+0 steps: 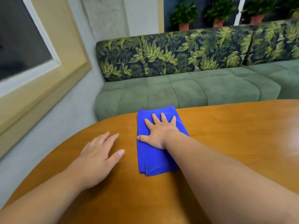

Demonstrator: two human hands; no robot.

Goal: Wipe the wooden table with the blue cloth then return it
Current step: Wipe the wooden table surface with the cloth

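Observation:
A folded blue cloth lies flat on the wooden table, its far end reaching the table's far edge. My right hand presses palm-down on the cloth's middle with the fingers spread and pointing away from me. My left hand rests flat on the bare wood to the left of the cloth, fingers apart, holding nothing and not touching the cloth.
A green cushioned bench with a leaf-patterned backrest runs just beyond the table's far edge. A window with a beige frame fills the left wall. Potted plants stand behind the bench.

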